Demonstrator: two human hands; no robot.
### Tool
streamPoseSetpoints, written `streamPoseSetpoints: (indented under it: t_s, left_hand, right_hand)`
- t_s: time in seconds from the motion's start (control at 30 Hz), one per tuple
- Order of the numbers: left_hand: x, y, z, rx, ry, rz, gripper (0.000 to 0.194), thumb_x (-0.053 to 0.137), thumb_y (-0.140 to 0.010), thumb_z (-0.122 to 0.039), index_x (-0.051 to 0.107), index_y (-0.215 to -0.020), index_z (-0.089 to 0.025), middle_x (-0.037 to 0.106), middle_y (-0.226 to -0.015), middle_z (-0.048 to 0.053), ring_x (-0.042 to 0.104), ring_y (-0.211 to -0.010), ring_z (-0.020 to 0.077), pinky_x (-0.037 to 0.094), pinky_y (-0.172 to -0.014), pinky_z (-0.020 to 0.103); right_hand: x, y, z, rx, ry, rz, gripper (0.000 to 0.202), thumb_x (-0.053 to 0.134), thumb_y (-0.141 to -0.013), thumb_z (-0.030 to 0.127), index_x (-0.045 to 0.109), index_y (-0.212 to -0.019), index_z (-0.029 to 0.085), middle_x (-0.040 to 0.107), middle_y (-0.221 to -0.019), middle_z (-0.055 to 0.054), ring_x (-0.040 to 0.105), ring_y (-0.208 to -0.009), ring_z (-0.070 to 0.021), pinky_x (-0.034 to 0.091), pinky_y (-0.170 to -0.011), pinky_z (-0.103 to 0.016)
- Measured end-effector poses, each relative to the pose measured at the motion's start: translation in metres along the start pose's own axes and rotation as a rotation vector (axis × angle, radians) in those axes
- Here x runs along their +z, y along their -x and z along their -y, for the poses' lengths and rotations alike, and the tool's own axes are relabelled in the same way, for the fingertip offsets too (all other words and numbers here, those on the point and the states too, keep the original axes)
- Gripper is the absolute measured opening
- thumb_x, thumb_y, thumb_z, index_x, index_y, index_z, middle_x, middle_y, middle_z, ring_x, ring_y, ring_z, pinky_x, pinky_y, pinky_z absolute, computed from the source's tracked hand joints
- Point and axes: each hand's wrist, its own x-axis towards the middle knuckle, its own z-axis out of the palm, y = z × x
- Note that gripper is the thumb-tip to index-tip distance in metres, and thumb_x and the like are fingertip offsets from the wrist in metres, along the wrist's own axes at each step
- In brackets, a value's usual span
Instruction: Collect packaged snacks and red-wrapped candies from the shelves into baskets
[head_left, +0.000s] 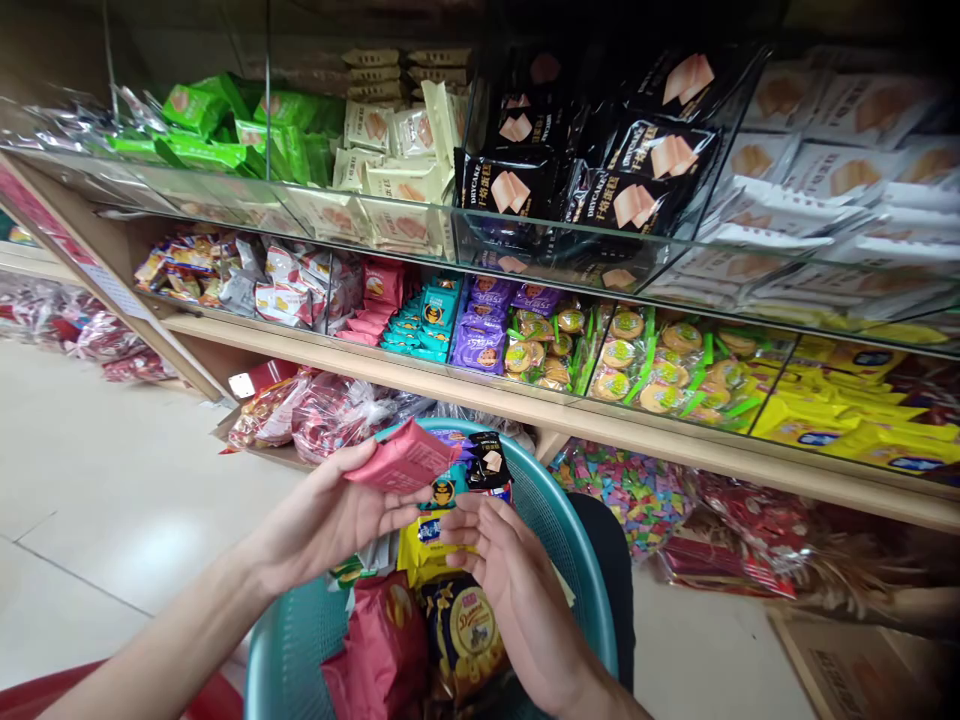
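Basket [559, 525] has snacks [469, 635]; the left hand [326, 525] holds a pink packet [405, 460], the right hand [514, 585] is loosely wide.

Pale light leaves a hazy glare on the tiled floor [157, 550] and reflections along the glass shelf front [540, 232], while the pink packet's [405, 458] print looks soft, rightmost white packets [855, 170] smear, and the upper right corner sinks into black.
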Motion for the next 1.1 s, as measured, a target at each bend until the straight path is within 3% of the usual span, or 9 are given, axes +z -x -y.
streamPoseSetpoints:
  t_s: [0.17, 0.43, 0.6, 0.73, 0.83, 0.97, 1.1]
  left_hand:
    - [0.009, -0.002, 0.008, -0.095, 0.255, 0.013, 0.045, 0.038, -0.088, -0.047, 0.055, -0.113, -0.014, 0.063, -0.105, 0.012, 0.060, -0.093, 0.0178, 0.048, -0.081, 0.028]
    - [0.012, 0.000, 0.014, -0.115, 0.329, 0.044, 0.049, 0.035, -0.087, -0.051, 0.053, -0.115, -0.014, 0.061, -0.104, 0.012, 0.059, -0.094, 0.0192, 0.049, -0.077, 0.030]
    - [0.011, -0.002, 0.014, -0.256, 0.184, 0.149, 0.057, 0.032, -0.086, -0.056, 0.057, -0.109, -0.011, 0.063, -0.097, 0.013, 0.062, -0.081, 0.0201, 0.050, -0.065, 0.029]
    - [0.010, -0.005, 0.010, -0.372, 0.048, 0.188, 0.061, 0.032, -0.084, -0.060, 0.059, -0.104, -0.009, 0.062, -0.095, 0.014, 0.063, -0.073, 0.0201, 0.049, -0.057, 0.026]
    - [0.012, -0.006, 0.005, -0.395, -0.004, 0.198, 0.066, 0.030, -0.082, -0.064, 0.060, -0.100, -0.009, 0.063, -0.096, 0.014, 0.063, -0.069, 0.0188, 0.048, -0.052, 0.024]
    - [0.016, -0.005, -0.003, -0.367, -0.112, 0.193, 0.067, 0.031, -0.079, -0.069, 0.058, -0.103, -0.013, 0.064, -0.094, 0.012, 0.063, -0.062, 0.0166, 0.046, -0.045, 0.022]
    - [0.018, -0.001, -0.009, -0.236, -0.333, 0.053, 0.041, 0.054, -0.080, -0.047, 0.056, -0.105, -0.014, 0.066, -0.081, 0.007, 0.064, -0.059, 0.0125, 0.046, -0.048, 0.016]
  right_hand:
    - [0.000, -0.005, 0.005, -0.126, 0.168, -0.058, 0.030, 0.053, -0.082, 0.044, 0.059, -0.100, 0.022, 0.062, -0.101, -0.005, 0.056, -0.094, -0.0184, 0.043, -0.082, -0.032]
    - [0.003, -0.020, 0.017, -0.275, 0.241, -0.094, 0.027, 0.059, -0.079, 0.038, 0.059, -0.100, 0.022, 0.063, -0.098, -0.003, 0.057, -0.095, -0.0190, 0.043, -0.084, -0.031]
    - [0.004, -0.031, 0.028, -0.389, 0.371, 0.031, 0.043, 0.065, -0.074, 0.032, 0.054, -0.115, 0.024, 0.059, -0.114, -0.005, 0.052, -0.105, -0.0200, 0.041, -0.089, -0.033]
    - [0.006, -0.032, 0.036, -0.275, 0.331, 0.162, 0.049, 0.066, -0.073, 0.031, 0.051, -0.119, 0.025, 0.062, -0.105, -0.004, 0.057, -0.092, -0.0185, 0.046, -0.078, -0.031]
    - [0.007, -0.030, 0.037, -0.227, 0.276, 0.181, 0.046, 0.066, -0.073, 0.030, 0.052, -0.116, 0.024, 0.064, -0.096, -0.003, 0.058, -0.084, -0.0169, 0.047, -0.073, -0.029]
    - [0.005, -0.026, 0.033, -0.222, 0.185, 0.143, 0.041, 0.066, -0.073, 0.030, 0.052, -0.111, 0.022, 0.064, -0.100, -0.004, 0.058, -0.090, -0.0172, 0.046, -0.078, -0.029]
    - [0.005, -0.021, 0.030, -0.218, 0.130, 0.099, 0.037, 0.066, -0.074, 0.029, 0.054, -0.108, 0.022, 0.063, -0.105, -0.005, 0.057, -0.096, -0.0176, 0.044, -0.086, -0.031]
